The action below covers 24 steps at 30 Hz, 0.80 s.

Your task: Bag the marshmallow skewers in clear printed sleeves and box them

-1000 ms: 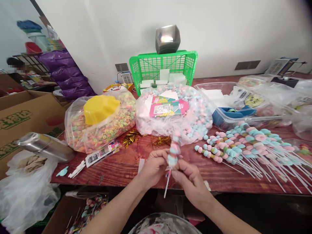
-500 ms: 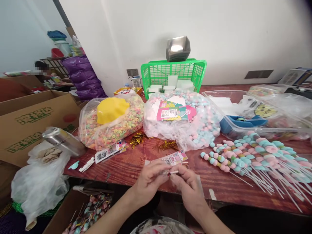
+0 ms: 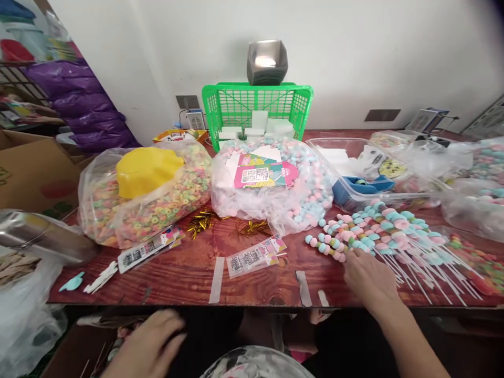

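Note:
A pile of marshmallow skewers in pink and blue, on white sticks, lies on the right of the red-brown table. My right hand reaches onto its left side, fingers closed around one skewer; the fingertips are partly hidden. Below the table's front edge at left, my left hand is slightly blurred. Its thumb and fingers are apart and nothing shows in them. It hovers by a cardboard box under the table. Printed clear packets lie mid-table, between the hands.
Behind stand a bag of candy rings, a bag of marshmallows, a green basket and a clear plastic tub. A steel flask leans at left. Tape strips stick to the front edge.
My hands have parted. The right moved right to the skewers; the left dropped left below the table edge. The small white thing between them no longer shows. The view has turned right.

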Motion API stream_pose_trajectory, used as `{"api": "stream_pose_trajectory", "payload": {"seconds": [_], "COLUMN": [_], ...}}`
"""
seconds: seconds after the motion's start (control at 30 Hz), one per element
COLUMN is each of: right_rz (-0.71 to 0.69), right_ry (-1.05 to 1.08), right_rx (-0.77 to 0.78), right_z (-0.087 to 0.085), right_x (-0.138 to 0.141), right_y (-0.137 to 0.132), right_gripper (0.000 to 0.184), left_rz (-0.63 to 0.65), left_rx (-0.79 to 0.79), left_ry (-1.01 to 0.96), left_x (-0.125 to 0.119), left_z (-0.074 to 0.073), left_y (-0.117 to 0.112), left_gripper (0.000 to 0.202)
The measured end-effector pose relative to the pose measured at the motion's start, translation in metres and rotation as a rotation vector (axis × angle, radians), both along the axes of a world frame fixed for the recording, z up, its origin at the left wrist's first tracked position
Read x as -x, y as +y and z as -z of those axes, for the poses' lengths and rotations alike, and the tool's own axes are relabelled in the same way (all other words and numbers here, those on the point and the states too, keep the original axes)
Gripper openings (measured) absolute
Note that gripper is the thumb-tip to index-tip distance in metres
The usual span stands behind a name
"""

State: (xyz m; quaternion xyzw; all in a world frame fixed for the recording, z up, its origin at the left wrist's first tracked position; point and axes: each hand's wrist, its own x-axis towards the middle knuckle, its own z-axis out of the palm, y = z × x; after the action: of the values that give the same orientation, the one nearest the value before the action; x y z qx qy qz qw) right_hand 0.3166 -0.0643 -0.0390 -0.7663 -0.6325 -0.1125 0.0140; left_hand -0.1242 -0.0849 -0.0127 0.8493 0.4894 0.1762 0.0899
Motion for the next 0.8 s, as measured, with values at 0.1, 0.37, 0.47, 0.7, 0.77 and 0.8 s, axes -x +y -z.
{"api": "stream_pose_trajectory", "payload": {"seconds": [0.1,0.37,0.47,0.7,0.77,0.8], "right_rz": [0.058,0.087,-0.008,-0.038,-0.053,-0.062], "right_ry": [-0.028,-0.028,-0.016,-0.053,-0.049,-0.059], "right_rx": [0.055,0.172,0.142,-0.007,-0.004,-0.007], "right_z": [0.010,0.019,0.020,0.010,0.004,0.000], "right_x": [-0.016,-0.006,-0.008,0.002,0.005,0.005], "right_y": [-0.003,-0.031,-0.045,-0.034,-0.024,-0.021], "right_gripper": [0.022,0.024,0.025,0.029,0.032,0.030], "left_rz": [0.123,0.181,0.231,0.317,0.260,0.232], "left_rx": [0.026,-0.057,-0.057,-0.197,-0.243,-0.258], "left_ry": [0.168,0.391,0.386,0.309,0.306,0.302], "left_x": [-0.086,-0.198,-0.184,-0.152,-0.155,-0.157], "left_z": [-0.001,0.024,0.031,0.048,0.051,0.051], "left_y": [0.038,0.098,0.100,0.091,0.089,0.089], "left_gripper": [0.019,0.023,0.023,0.020,0.021,0.020]}}
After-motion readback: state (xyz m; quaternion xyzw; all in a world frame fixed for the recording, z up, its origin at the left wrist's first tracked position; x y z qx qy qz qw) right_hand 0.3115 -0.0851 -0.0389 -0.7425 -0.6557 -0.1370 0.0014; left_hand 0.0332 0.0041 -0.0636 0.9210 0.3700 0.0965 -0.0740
